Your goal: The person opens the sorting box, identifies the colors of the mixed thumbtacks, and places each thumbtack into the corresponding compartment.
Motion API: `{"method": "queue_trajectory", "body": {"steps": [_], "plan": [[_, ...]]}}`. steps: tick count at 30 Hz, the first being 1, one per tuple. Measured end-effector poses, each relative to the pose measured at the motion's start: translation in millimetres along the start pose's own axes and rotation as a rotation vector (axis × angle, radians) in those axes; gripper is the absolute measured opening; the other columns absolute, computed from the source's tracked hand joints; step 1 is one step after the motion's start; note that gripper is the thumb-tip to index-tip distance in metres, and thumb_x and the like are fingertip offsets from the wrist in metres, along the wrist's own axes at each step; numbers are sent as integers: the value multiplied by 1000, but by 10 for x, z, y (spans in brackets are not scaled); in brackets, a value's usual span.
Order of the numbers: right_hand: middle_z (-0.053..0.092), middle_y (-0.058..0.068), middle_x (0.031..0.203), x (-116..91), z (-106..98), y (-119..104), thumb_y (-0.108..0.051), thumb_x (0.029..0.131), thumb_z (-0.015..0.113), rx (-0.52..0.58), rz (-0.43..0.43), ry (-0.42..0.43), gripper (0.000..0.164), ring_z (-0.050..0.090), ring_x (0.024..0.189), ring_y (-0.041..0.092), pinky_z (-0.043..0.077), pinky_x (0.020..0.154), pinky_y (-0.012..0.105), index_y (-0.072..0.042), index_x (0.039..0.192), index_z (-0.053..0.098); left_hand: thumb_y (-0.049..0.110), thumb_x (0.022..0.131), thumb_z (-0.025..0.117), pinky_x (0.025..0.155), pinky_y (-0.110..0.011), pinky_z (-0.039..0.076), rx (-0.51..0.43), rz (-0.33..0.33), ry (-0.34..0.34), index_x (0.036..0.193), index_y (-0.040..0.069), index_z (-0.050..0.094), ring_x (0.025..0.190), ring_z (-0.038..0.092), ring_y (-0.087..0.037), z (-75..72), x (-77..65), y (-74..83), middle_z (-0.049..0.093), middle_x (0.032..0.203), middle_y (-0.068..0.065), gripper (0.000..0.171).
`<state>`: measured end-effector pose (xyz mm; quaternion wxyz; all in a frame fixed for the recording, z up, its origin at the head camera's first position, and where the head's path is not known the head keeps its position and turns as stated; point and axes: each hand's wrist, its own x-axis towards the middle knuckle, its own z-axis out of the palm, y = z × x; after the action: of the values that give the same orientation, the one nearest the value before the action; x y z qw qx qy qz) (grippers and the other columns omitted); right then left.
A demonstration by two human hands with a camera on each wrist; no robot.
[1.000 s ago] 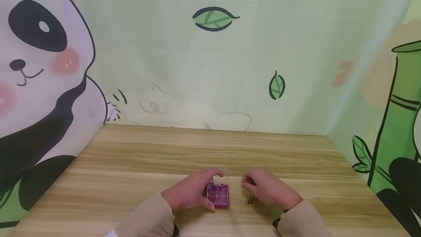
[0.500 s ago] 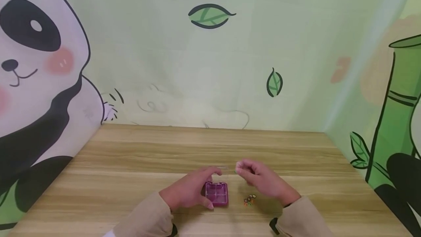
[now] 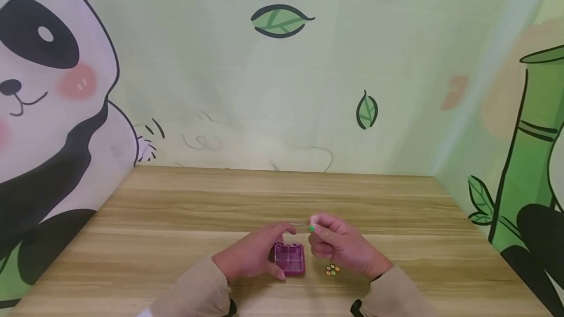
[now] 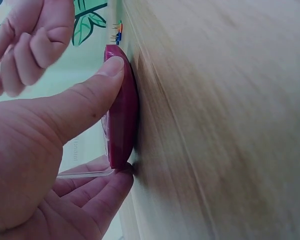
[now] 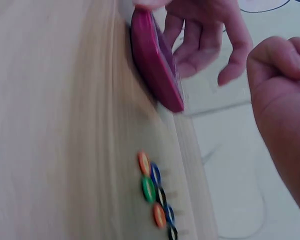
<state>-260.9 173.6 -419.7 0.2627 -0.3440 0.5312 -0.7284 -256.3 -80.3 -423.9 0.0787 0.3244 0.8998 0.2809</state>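
My left hand grips a small purple compartment box on the table, thumb at its near side and fingers behind, by the hinge. Its clear lid stands raised at the back. Divided into several compartments, the box shows nothing inside them that I can make out. Beside it in the air, my right hand pinches a green-headed thumbtack between thumb and forefinger. More thumbtacks lie to the right of the box, coloured heads down; in the left wrist view their pins point away from the table.
The wooden table runs back to a pale green cloth wall printed with leaves. A panda print covers the left side and bamboo the right.
My right hand has risen from beside the loose thumbtacks and moved left towards the raised lid, carrying the green thumbtack. The left hand keeps its hold on the box.
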Motion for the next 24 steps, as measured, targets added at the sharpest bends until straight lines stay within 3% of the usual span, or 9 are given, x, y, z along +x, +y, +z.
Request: {"method": "queue_trajectory", "body": {"steps": [5,13,24], "plan": [[27,-4,73,32,88,9,-9,114,27,130,-52,-80,31,24,62,12,23,61,23,-18,101,54,30,73,94,102,-45,54,3,8,3,146,20,46,113,65,-21,0,2,3,66,126,-7,88],[24,-5,75,43,193,1,-12,114,21,295,-113,-109,38,22,63,10,20,63,23,-20,88,47,29,72,95,100,-44,54,-2,3,3,145,20,46,108,64,-19,2,3,8,66,119,-4,88],[23,-6,71,55,261,46,-23,113,39,439,-133,-157,36,22,62,8,18,61,22,-20,77,39,28,72,95,101,-44,54,-2,-5,-1,144,23,46,108,65,-17,0,9,8,66,117,-2,88]]}}
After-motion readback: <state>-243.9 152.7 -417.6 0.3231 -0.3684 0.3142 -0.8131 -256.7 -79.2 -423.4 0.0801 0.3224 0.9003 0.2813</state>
